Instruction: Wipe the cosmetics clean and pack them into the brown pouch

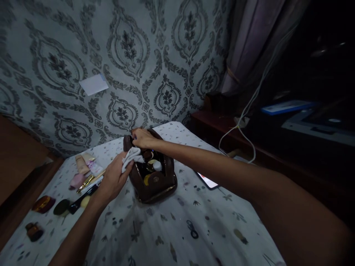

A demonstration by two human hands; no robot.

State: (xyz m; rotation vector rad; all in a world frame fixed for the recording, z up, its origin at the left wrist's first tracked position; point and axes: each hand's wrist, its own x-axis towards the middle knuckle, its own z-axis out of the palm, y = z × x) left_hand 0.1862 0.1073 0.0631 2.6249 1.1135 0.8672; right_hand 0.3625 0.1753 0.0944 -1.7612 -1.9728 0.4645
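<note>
A dark brown bag [155,184] stands unzipped in the middle of the printed cloth. Inside it several small items show, among them a white round-capped container [157,166] and something yellow [146,180]. My left hand [115,173] grips a crumpled white cloth [132,157] at the bag's left rim. At the bag's far end, my right hand [142,138] reaches in over the rim with its fingers curled. Its fingertips are partly hidden, and I cannot make out what they hold.
Left of the bag lie cosmetic tubes [81,164], a gold tube [85,183], a pink piece [77,181] and several dark jars [43,204]. A lit phone [208,181] lies partly under my right forearm. White cables [251,101] hang at right. Behind is a patterned wall [155,55].
</note>
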